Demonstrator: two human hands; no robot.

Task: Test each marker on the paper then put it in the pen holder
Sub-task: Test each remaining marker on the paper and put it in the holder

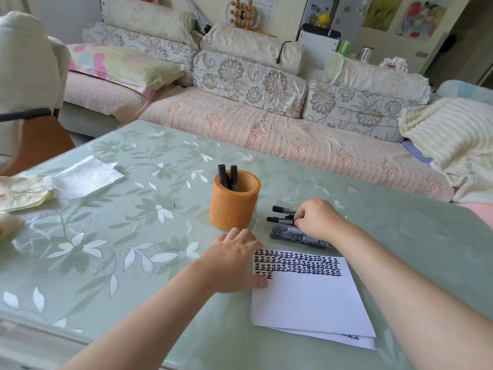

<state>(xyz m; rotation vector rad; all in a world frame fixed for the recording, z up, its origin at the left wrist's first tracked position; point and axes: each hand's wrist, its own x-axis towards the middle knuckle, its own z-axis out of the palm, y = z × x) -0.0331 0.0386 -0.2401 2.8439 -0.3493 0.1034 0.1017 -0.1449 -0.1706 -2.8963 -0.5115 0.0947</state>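
Two markers (227,177) stand upright, caps up, in the orange holder (234,206) near the middle of the table (120,231). Just right of the holder sits a clear tray (266,200) with a pile of black pens lying on their sides. The right hand (317,220) reaches into the tray from the near side. Its fingers are curled down on the end of one marker (280,219), pinching it where it lies in the pile. The left hand (234,260) lies flat, fingers straight and spread, holding nothing. Its thumb presses the left edge of the paper (306,297), and its fingertips are near the holder's base. The paper lies on the near side of the tray. Rows of black marks (296,263) fill its top, and the lower part is blank. A second sheet (346,340) shows under its near edge. A white tissue (85,178) lies on the table's far left. A sofa (266,134) stands beyond the table.
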